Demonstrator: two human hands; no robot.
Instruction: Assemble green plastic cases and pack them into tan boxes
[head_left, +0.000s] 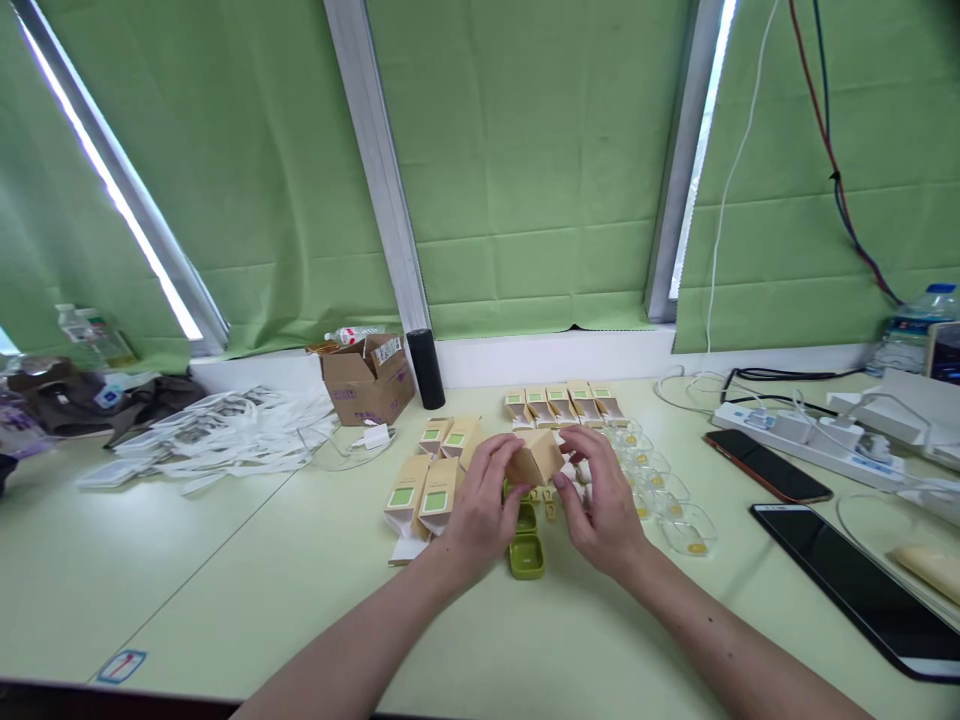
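Both my hands meet over the middle of the pale green table (225, 590), holding one small tan carton (535, 456) between them. My left hand (484, 505) grips its left side with curled fingers. My right hand (600, 500) pinches its right end. Just below the carton lies an open green case (526, 545). Left of my hands stand a few tan cartons with green labels (424, 490). A row of several more such cartons (562, 403) sits behind my hands. Clear plastic trays (667, 500) with small yellow pieces lie to the right.
A brown cardboard box (366, 380) and a black cylinder (426, 368) stand at the back. White packets (225, 435) are heaped at left. A phone (765, 465), a dark tablet (862, 585) and a power strip (810, 435) with cables lie at right, a bottle (915, 325) behind.
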